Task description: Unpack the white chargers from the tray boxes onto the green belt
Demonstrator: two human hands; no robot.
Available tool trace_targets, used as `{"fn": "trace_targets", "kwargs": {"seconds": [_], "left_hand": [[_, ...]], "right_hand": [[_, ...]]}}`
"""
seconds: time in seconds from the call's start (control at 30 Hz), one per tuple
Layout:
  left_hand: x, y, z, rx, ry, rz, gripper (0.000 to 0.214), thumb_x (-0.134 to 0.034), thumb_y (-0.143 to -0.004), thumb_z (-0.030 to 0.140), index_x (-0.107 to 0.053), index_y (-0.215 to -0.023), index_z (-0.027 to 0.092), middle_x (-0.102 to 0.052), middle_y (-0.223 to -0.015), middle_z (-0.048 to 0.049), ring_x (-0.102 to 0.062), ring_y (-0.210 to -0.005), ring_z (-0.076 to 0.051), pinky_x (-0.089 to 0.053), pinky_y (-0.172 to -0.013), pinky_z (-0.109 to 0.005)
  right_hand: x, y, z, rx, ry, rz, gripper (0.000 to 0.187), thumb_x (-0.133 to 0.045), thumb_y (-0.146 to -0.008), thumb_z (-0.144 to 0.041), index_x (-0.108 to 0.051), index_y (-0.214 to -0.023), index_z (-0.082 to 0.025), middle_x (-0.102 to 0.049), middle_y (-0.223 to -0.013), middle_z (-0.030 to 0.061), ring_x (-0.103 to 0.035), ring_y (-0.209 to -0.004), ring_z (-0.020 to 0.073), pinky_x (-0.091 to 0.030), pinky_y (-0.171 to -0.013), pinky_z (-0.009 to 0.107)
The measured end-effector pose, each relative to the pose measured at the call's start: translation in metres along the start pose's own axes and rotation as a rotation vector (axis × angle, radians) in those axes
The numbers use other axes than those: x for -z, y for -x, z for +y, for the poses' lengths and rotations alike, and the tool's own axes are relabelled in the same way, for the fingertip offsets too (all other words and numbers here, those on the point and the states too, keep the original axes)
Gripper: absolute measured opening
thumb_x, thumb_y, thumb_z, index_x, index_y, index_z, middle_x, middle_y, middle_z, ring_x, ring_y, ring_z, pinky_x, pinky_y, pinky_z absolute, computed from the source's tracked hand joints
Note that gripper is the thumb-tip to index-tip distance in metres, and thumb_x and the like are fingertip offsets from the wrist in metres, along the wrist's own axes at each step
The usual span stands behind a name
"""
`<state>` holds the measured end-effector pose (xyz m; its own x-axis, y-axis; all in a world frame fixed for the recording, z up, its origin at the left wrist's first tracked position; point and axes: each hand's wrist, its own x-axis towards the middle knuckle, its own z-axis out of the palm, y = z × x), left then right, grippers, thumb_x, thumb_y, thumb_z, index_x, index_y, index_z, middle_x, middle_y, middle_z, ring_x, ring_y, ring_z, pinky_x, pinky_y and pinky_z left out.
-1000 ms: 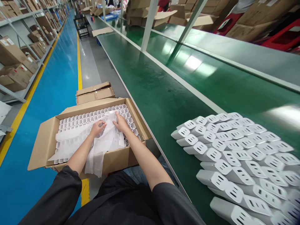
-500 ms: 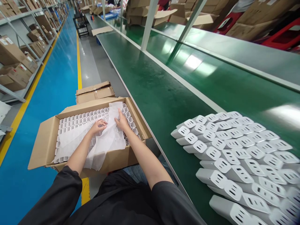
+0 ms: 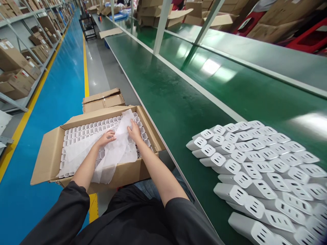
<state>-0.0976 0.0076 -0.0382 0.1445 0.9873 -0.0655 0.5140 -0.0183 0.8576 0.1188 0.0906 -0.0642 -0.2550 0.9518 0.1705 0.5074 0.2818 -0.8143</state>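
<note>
An open cardboard box in front of me holds rows of white plastic housings, their open ends facing up. Thin white wrapping sheets lie across part of the rows, and one end hangs over the box's near side. My right hand grips the edge of the upper sheet between thumb and fingers, near the box's right end. Just left of it, my left hand hovers at the sheet with its fingers slightly bent and apart; it holds nothing I can see.
On the green conveyor table to my right stand many white slotted housings. A closed carton sits behind the box. Shelves with cartons line the blue aisle on the left. White posts rise from the table.
My right hand has shifted slightly right, and the upper sheet's far end now slants to the right with it. The sheet lies more stretched between the hands. My left hand has barely moved.
</note>
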Motion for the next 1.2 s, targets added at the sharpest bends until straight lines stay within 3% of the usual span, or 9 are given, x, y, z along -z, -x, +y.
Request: {"fn": "trace_targets", "kwargs": {"seconds": [0.13, 0.23, 0.37, 0.47, 0.63, 0.77, 0.97, 1.1, 1.2], "left_hand": [[0.006, 0.001, -0.002, 0.033, 0.047, -0.018, 0.036, -0.072, -0.068, 0.061, -0.077, -0.075, 0.026, -0.071, -0.115, -0.0081, -0.04, -0.139, -0.033, -0.023, -0.12, -0.049], [0.008, 0.0, -0.005, 0.071, 0.114, 0.028, 0.035, -0.079, -0.061, 0.054, -0.076, -0.078, 0.024, -0.071, -0.113, -0.0091, -0.046, -0.134, -0.034, -0.032, -0.116, -0.047], [0.011, -0.002, -0.011, 0.147, 0.234, 0.129, 0.047, -0.074, -0.063, 0.062, -0.073, -0.082, 0.019, -0.073, -0.1, -0.0089, -0.065, -0.104, -0.03, -0.051, -0.093, -0.043], [0.016, -0.004, -0.014, 0.19, 0.301, 0.19, 0.049, -0.074, -0.061, 0.063, -0.069, -0.078, 0.018, -0.072, -0.084, -0.0055, -0.067, -0.087, -0.025, -0.054, -0.083, -0.038], [0.025, -0.002, -0.017, 0.238, 0.37, 0.269, 0.049, -0.075, -0.061, 0.058, -0.066, -0.088, 0.018, -0.071, -0.082, -0.0039, -0.067, -0.084, -0.021, -0.052, -0.083, -0.034], [0.026, 0.002, -0.013, 0.253, 0.377, 0.255, 0.057, -0.076, -0.061, 0.062, -0.065, -0.094, 0.017, -0.071, -0.085, -0.0043, -0.067, -0.084, -0.021, -0.05, -0.082, -0.032], [0.021, 0.004, -0.009, 0.257, 0.354, 0.153, 0.068, -0.086, -0.055, 0.054, -0.065, -0.108, 0.017, -0.071, -0.079, -0.0032, -0.067, -0.079, -0.021, -0.048, -0.079, -0.033], [0.019, 0.002, -0.013, 0.248, 0.349, 0.208, 0.065, -0.083, -0.057, 0.058, -0.064, -0.105, 0.017, -0.069, -0.079, -0.0025, -0.066, -0.08, -0.021, -0.047, -0.082, -0.034], [0.018, 0.0, -0.015, 0.232, 0.346, 0.24, 0.062, -0.081, -0.058, 0.056, -0.065, -0.104, 0.018, -0.067, -0.077, -0.0015, -0.065, -0.081, -0.02, -0.046, -0.083, -0.033]], "right_hand": [[0.0, -0.002, 0.005, -0.071, 0.003, 0.035, 0.063, -0.043, -0.091, -0.027, -0.029, -0.151, -0.013, -0.05, -0.139, 0.0184, -0.044, -0.135, 0.0315, -0.036, -0.113, 0.05], [0.001, -0.001, 0.006, -0.112, 0.017, 0.049, 0.067, -0.046, -0.089, -0.028, -0.027, -0.151, -0.01, -0.051, -0.137, 0.0205, -0.044, -0.133, 0.0344, -0.035, -0.112, 0.053], [0.003, 0.001, 0.003, -0.14, 0.048, 0.065, 0.066, -0.05, -0.086, -0.027, -0.031, -0.148, -0.012, -0.053, -0.135, 0.0206, -0.045, -0.13, 0.0367, -0.034, -0.11, 0.057], [0.006, 0.003, 0.0, -0.169, 0.079, 0.075, 0.062, -0.05, -0.086, -0.028, -0.037, -0.145, -0.012, -0.053, -0.133, 0.0214, -0.044, -0.128, 0.0388, -0.033, -0.108, 0.06], [0.009, 0.007, -0.002, -0.212, 0.108, 0.092, 0.058, -0.051, -0.086, -0.029, -0.041, -0.141, -0.013, -0.051, -0.132, 0.0219, -0.043, -0.127, 0.0393, -0.032, -0.107, 0.06], [0.009, 0.007, -0.004, -0.2, 0.093, 0.111, 0.056, -0.052, -0.086, -0.031, -0.045, -0.139, -0.015, -0.05, -0.131, 0.0216, -0.042, -0.126, 0.0394, -0.034, -0.105, 0.06], [0.012, 0.003, -0.009, -0.093, -0.01, 0.142, 0.05, -0.045, -0.088, -0.027, -0.051, -0.136, -0.018, -0.058, -0.125, 0.0152, -0.047, -0.121, 0.0322, -0.036, -0.104, 0.052], [0.013, 0.002, -0.008, -0.065, -0.125, 0.132, 0.049, -0.051, -0.084, -0.027, -0.056, -0.132, -0.017, -0.065, -0.097, 0.008, -0.058, -0.091, 0.0236, -0.046, -0.089, 0.038], [0.013, 0.001, -0.006, -0.078, -0.206, 0.14, 0.049, -0.054, -0.081, -0.028, -0.058, -0.129, -0.017, -0.06, -0.082, 0.0022, -0.055, -0.074, 0.0186, -0.048, -0.078, 0.032]]}}
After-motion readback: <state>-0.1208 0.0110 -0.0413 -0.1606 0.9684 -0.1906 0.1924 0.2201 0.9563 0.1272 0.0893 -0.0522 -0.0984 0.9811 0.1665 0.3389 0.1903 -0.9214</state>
